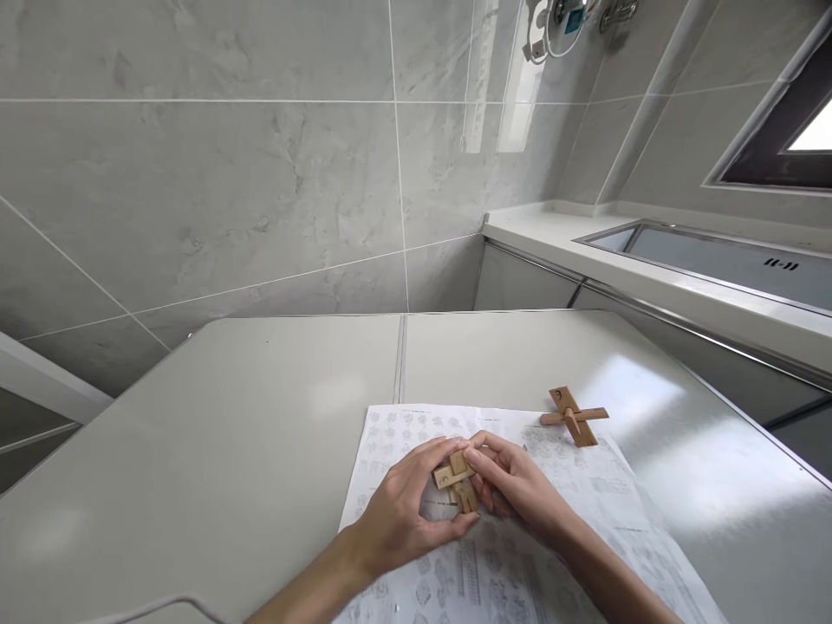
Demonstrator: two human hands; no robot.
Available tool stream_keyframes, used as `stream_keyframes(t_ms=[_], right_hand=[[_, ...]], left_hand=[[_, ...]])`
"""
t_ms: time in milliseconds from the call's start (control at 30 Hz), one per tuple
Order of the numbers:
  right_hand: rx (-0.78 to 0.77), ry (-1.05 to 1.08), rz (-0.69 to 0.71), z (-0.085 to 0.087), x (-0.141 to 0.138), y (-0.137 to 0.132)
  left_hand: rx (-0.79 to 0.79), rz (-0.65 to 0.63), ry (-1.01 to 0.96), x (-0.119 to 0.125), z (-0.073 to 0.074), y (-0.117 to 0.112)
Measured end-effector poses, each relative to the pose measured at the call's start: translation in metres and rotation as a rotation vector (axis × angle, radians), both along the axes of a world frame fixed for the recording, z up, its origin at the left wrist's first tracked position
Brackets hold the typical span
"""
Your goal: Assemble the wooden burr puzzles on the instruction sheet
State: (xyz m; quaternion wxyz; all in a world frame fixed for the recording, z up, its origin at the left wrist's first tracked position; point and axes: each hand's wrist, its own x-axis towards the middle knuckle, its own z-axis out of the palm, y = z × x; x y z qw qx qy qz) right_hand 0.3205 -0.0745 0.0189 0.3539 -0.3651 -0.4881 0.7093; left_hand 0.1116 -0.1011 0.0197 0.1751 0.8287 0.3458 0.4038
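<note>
Between my two hands is a small wooden interlocking puzzle [453, 475] made of notched blocks, one of them marked with a dark numeral. My left hand [412, 490] curls round its left side, thumb under the near end and fingers over the top. From the right, my right hand [503, 472] pinches the upper block with thumb and forefinger; its other fingers are partly hidden behind the puzzle. Both hands hover over a printed sheet [422, 537] covered in small diagrams. Near the sheet's far right corner lies a cross-shaped group of wooden pieces [572, 417], with a dark mark on one arm.
The pale table [195, 451] has a seam running down its middle. A cable [169, 600] lies at the lower left. Behind stands a grey tiled wall [260, 173]. To the right is a white counter [539, 225] with a sink [715, 251].
</note>
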Motion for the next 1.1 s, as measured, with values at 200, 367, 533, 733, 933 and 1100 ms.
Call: stream_keyframes(t_ms=[200,367,533,733,933,1100], right_hand=[[0.020,-0.018,-0.025,-0.003,-0.003,-0.001],[0.107,-0.082,-0.150,-0.003,-0.002,0.001],[0.519,-0.424,-0.290,-0.008,0.002,0.000],[0.838,-0.589,-0.039,-0.020,0.004,-0.002],[0.679,-0.498,-0.086,-0.016,0.004,0.000],[0.160,-0.132,-0.146,-0.008,0.010,0.007]], left_hand=[[-0.048,0.023,-0.016,-0.001,-0.002,-0.003],[-0.255,0.100,-0.127,-0.001,0.000,-0.004],[-0.437,0.216,-0.361,0.000,0.006,0.001],[-0.520,0.271,-0.473,0.001,0.007,0.006],[-0.510,0.283,-0.434,0.001,0.008,0.005],[-0.489,0.265,-0.415,0.001,0.008,0.004]])
